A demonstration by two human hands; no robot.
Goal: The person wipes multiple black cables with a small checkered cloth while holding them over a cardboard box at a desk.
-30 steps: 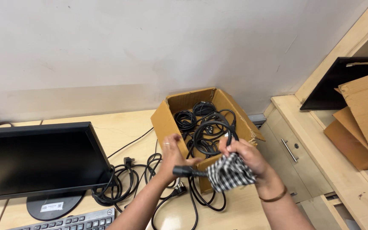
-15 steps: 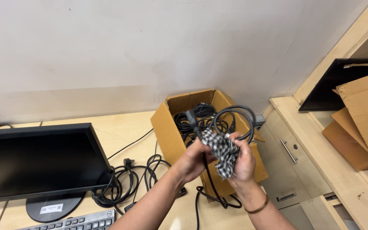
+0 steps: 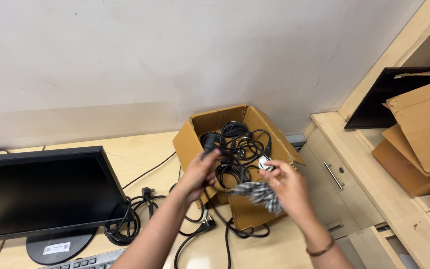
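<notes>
While you look down at the desk, both of your hands are raised over the near edge of an open box of cables.

Left hand: your left hand (image 3: 198,172) is closed around a black power cable (image 3: 210,145) near its plug end, which sticks up above your fingers at the box's near-left wall.

Right hand: your right hand (image 3: 284,185) pinches a black-and-white checked cloth (image 3: 260,193) between thumb and fingers; the cloth trails leftward from your palm toward the cable. A small pale object shows at your fingertips, too blurred to tell what it is.

Cable path: from your left hand the cable drops in front of the box and loops on the desk just below it.

Box: the cardboard box (image 3: 247,211) stands on the desk (image 3: 135,149) against the wall, flaps open, with several coiled black cords (image 3: 235,134) inside.

Desk, left: a dark monitor (image 3: 41,192) stands on its round foot, and the corner of a keyboard (image 3: 88,261) shows at the bottom edge.

Desk, middle: a loose tangle of black cables (image 3: 135,214) lies between the monitor foot and the box.

Right side: a wooden drawer unit (image 3: 334,174) with a bar handle sits just beside the box; above it a shelf holds folded cardboard sheets (image 3: 421,134) and a dark flat panel (image 3: 374,99).
</notes>
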